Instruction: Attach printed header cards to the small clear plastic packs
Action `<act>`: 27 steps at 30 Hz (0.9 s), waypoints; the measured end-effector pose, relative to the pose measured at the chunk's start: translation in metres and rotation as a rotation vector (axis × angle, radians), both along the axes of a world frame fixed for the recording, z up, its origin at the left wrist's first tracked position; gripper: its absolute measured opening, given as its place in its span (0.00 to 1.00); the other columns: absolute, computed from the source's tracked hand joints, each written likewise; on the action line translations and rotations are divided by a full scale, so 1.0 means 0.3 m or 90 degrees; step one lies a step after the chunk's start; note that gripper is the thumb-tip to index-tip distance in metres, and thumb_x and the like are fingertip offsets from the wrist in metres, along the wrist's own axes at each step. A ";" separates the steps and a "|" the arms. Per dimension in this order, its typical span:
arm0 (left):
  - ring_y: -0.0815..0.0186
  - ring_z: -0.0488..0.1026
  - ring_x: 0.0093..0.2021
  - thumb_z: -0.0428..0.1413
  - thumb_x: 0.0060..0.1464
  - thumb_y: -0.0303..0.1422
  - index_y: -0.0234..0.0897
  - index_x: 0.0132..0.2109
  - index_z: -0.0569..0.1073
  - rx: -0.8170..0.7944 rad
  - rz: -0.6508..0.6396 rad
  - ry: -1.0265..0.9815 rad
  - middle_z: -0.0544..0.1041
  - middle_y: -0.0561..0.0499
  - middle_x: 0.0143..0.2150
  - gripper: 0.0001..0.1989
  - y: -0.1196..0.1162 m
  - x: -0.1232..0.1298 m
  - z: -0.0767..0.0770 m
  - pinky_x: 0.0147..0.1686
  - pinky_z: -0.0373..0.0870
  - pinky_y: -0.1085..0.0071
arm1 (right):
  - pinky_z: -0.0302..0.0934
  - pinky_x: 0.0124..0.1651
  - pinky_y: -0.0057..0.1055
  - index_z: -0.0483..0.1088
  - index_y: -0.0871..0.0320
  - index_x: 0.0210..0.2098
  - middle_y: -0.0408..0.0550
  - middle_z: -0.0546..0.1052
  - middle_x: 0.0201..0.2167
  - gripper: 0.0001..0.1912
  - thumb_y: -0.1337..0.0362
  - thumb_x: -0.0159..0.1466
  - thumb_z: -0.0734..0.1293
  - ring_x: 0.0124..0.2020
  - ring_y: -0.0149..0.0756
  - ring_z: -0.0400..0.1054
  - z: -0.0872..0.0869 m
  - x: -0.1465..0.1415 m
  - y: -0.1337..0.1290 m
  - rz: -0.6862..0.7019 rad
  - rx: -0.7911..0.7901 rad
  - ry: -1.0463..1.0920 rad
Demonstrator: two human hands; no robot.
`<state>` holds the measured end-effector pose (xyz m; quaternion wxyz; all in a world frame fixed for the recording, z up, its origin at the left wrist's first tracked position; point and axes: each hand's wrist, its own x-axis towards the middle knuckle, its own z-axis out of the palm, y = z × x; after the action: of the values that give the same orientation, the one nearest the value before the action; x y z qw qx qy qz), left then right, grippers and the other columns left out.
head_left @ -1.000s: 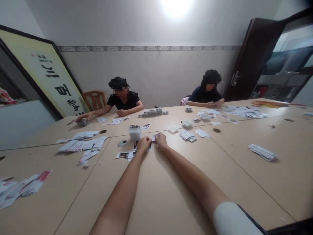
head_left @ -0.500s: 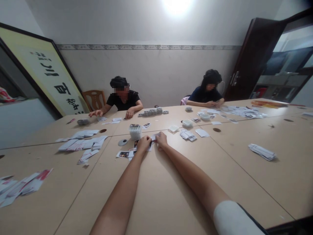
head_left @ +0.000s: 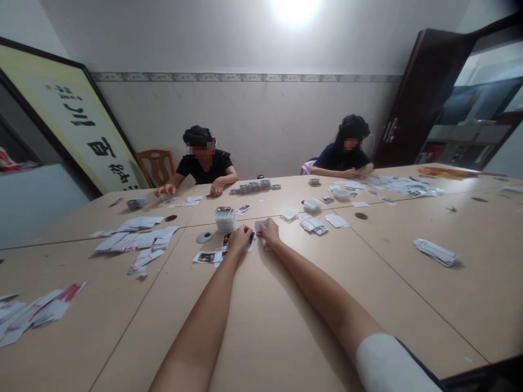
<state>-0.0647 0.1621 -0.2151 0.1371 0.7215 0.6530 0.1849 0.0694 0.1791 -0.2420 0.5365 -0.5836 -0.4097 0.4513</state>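
Observation:
My left hand [head_left: 240, 238] is closed, its fingers pinched together above printed picture cards [head_left: 206, 257]. What its fingertips hold, if anything, is hidden. Just to the right, my right hand [head_left: 269, 233] grips a small white card [head_left: 258, 224], which sticks out past the fingers; a bit of red shows beside them. Behind my left hand stands a stack of clear plastic cases [head_left: 225, 220] with a dark picture on top. A round grey-and-white disc with a dark centre [head_left: 205, 237] lies left of the cards.
White paper slips [head_left: 139, 239] are piled on the left, with another bundle [head_left: 435, 252] on the right. More cards [head_left: 314, 224] and clear cases [head_left: 312, 205] lie beyond my right hand. Two people [head_left: 206, 163] sit across the table [head_left: 286, 326], handling small items.
My hands have drawn slightly apart, and the white card in my right hand has turned a little. Across the table, the left person's hand has shifted right.

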 end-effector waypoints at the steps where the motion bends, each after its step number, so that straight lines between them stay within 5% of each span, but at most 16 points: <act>1: 0.57 0.76 0.52 0.58 0.66 0.39 0.35 0.57 0.73 0.000 -0.003 0.001 0.75 0.42 0.56 0.18 0.000 0.000 0.000 0.51 0.77 0.54 | 0.73 0.49 0.44 0.69 0.59 0.58 0.53 0.75 0.54 0.19 0.59 0.70 0.68 0.49 0.42 0.75 0.002 0.000 -0.003 -0.002 0.001 0.016; 27: 0.57 0.76 0.52 0.58 0.66 0.39 0.36 0.57 0.73 0.057 -0.137 0.120 0.75 0.43 0.56 0.17 -0.045 0.000 0.033 0.52 0.76 0.54 | 0.74 0.44 0.39 0.69 0.59 0.56 0.51 0.77 0.50 0.17 0.60 0.71 0.68 0.42 0.38 0.76 0.020 0.017 -0.022 -0.105 0.026 0.202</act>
<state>-0.0647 0.1485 -0.2051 0.0614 0.8070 0.5729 0.1295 0.0745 0.1725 -0.2360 0.6413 -0.5256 -0.2802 0.4836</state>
